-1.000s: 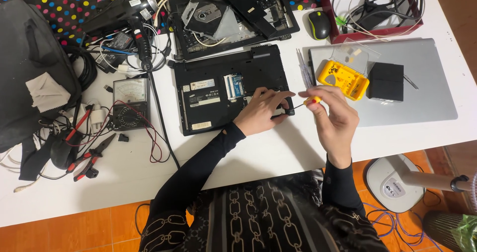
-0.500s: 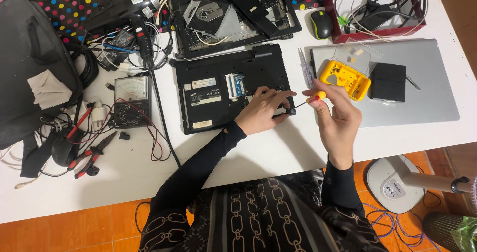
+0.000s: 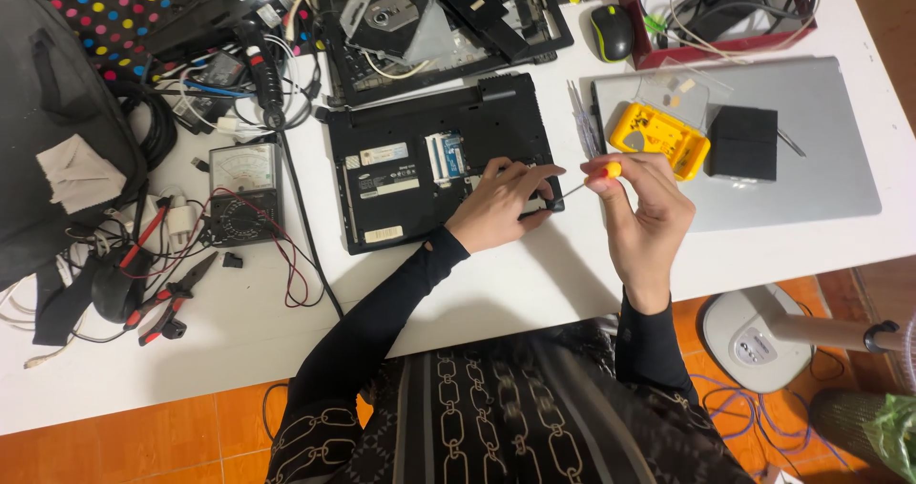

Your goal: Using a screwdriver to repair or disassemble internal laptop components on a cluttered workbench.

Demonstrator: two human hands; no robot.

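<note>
A black laptop (image 3: 410, 160) lies bottom-up on the white table (image 3: 534, 284), with an open memory bay in its underside. My left hand (image 3: 498, 203) rests on the laptop's near right corner, fingers spread and pressing down. My right hand (image 3: 644, 212) holds a small screwdriver (image 3: 590, 179) with a yellow and red handle; its thin tip points left at the laptop's right edge, close to my left fingertips.
A yellow bit case (image 3: 660, 139) and a black box (image 3: 743, 143) lie on a closed grey laptop (image 3: 821, 188). A dismantled laptop (image 3: 439, 21), a mouse (image 3: 612, 31), a red tray (image 3: 725, 17), an analogue multimeter (image 3: 243, 193), pliers (image 3: 172, 303), cables and a black bag (image 3: 57, 131) crowd the table.
My right hand has shifted slightly left and lower with the screwdriver, bringing its tip nearer the laptop's right edge. My left hand stays on the corner.
</note>
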